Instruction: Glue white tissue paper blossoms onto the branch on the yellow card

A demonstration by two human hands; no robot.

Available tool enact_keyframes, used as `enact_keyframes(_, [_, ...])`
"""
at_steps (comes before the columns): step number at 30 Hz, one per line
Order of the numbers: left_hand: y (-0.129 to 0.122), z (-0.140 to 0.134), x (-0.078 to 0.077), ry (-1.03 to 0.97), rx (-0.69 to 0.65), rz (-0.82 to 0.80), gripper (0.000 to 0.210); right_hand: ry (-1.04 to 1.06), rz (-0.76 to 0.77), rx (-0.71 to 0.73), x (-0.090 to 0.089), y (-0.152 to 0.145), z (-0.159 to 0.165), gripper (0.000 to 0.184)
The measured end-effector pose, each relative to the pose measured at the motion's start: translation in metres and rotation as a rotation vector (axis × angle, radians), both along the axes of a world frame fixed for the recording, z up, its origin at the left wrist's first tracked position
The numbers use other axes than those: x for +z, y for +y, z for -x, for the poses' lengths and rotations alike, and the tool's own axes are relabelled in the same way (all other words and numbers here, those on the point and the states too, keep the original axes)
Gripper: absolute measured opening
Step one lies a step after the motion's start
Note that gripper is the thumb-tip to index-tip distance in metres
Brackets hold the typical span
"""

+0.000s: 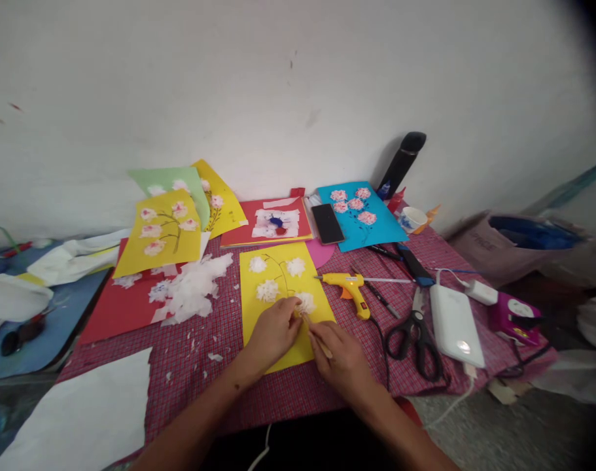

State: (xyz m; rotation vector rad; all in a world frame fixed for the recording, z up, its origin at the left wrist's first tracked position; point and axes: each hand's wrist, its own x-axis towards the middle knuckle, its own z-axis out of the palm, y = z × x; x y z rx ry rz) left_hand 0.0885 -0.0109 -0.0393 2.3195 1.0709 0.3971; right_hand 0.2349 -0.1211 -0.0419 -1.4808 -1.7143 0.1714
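A yellow sheet of paper [251, 327] lies before me, with a drawn stem and several fluffy white tissue-paper flowers on it. My left hand [277, 327] rests on the sheet. Its thumb and fingertips are pinched together at the lower right flower [306, 301]; whatever is between them is hidden. In my right hand [344, 360] is a thin wooden stick [328, 352], its tip reaching that same flower's lower edge. Right of the sheet lies a yellow glue gun [352, 291] with a clear glue stick protruding from its back.
White tissue pieces [192, 291] lie on red paper at left. Finished flower cards, one blue [354, 226], lean or lie along the wall with a phone [328, 224]. Scissors [415, 333], a white power bank [455, 324] and cables occupy the right. A black bottle [402, 167] leans at back.
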Motion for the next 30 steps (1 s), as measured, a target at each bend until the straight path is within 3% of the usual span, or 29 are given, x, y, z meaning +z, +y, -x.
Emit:
enact_keyframes(11, [-0.001, 0.004, -0.001, -0.046, 0.040, 0.057, 0.035, -0.028, 0.056, -0.019, 0.009, 0.005, 0.002, 0.019])
enact_keyframes(18, [-0.001, 0.005, -0.003, -0.106, 0.021, 0.061, 0.031, -0.061, 0.241, -0.062, 0.031, 0.020, 0.000, 0.014])
enact_keyframes(23, [-0.002, 0.007, -0.003, -0.114, 0.030, 0.041, 0.016, -0.116, 0.300, -0.091, 0.045, 0.032, -0.002, 0.016])
enact_keyframes(27, [-0.002, 0.007, -0.001, -0.098, 0.018, -0.004, 0.003, -0.119, 0.301, -0.082, 0.045, 0.034, -0.004, 0.015])
enact_keyframes(30, [-0.003, 0.009, 0.003, -0.095, -0.015, -0.030, 0.005, -0.075, 0.293, -0.089, 0.040, 0.032, -0.007, 0.014])
